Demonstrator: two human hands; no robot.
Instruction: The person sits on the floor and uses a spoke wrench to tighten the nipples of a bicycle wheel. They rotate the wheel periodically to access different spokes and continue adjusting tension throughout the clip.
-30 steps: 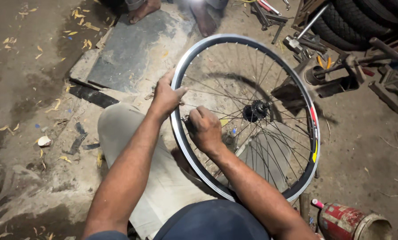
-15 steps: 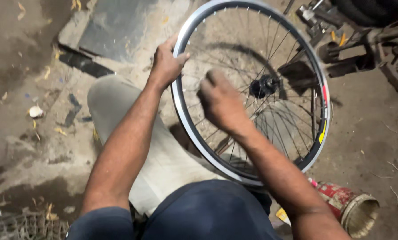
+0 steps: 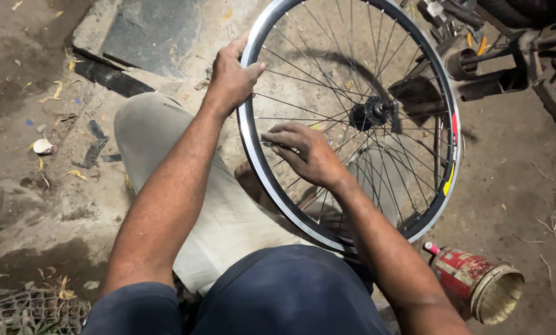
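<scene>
Two hands on one bicycle wheel (image 3: 352,118), no tyre on it, standing nearly upright over my lap, its lower rim resting against my thigh in the pale trousers (image 3: 185,186). Held that way so the spokes face me and the rim cannot roll.

Left hand (image 3: 231,77): wrapped over the silver rim at its upper left, thumb hooked inside toward the spokes, the other fingers (image 3: 237,46) curled round the outer edge. Closed firmly on the rim, acting as the brace, I judge.

Right hand (image 3: 306,152): reaching in among the spokes on the near side, between rim and hub (image 3: 371,113). Fingers bent and pinched close together, tips pointing at the rim's inner face, where a spoke meets it. Something small and thin seems to sit in the pinch, but it is too small to tell whether it is a tool or only the spoke itself.

Red cylindrical can (image 3: 473,282), open end up, lies tilted on the dirt ground (image 3: 520,186) near my right elbow, just beside the wheel's lowest part. Dark flat slab (image 3: 141,37) lies upper left, well apart. Metal bike parts (image 3: 507,56) upper right, behind the wheel.
</scene>
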